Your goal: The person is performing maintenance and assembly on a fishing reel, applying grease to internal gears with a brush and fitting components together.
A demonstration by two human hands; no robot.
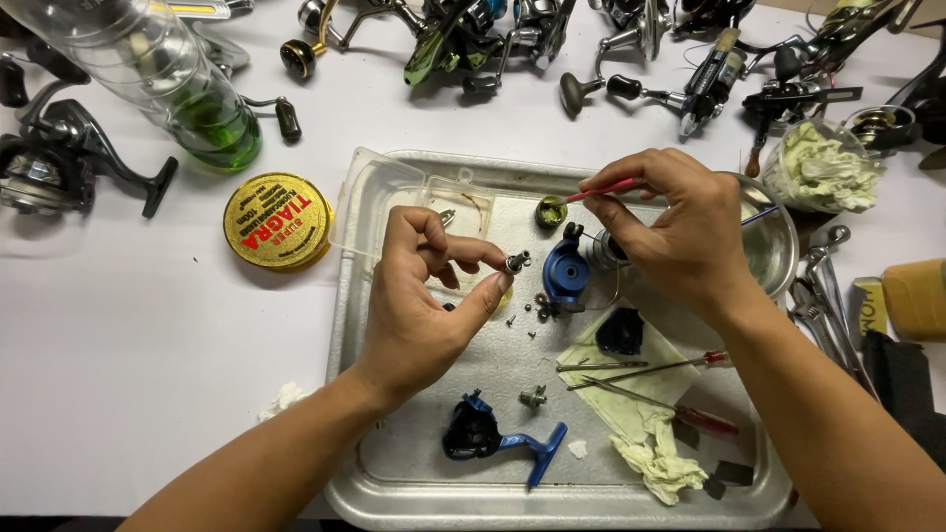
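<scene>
The left hand (pixel 419 296) pinches a small shiny metal part (pixel 516 262) between thumb and fingertip, holding it up over the big silver metal tray (pixel 394 493); the right hand (pixel 680 232) grips a thin pink brush (pixel 601 190) like a pencil, and its tip sits in a little round pot of green grease (pixel 550 211). It looks like the greasing step; the brush is picking up grease and the small part has not got any yet. The next move calls for a slow, gentle dab, because the part is tiny and could slip out of the pinch. Just beside the part lies a smooth round blue metal reel piece (pixel 566 273); tiny dark screws (pixel 527 313) are scattered near it. Lower in the tray rest a dark blue reel body with a flat handle (pixel 498 438), a soft crumpled pale cloth (pixel 650 443), and a red-handled screwdriver (pixel 650 369). A flat round gold tin (pixel 278 221) sits on the white table (pixel 148 335), left of the tray.
</scene>
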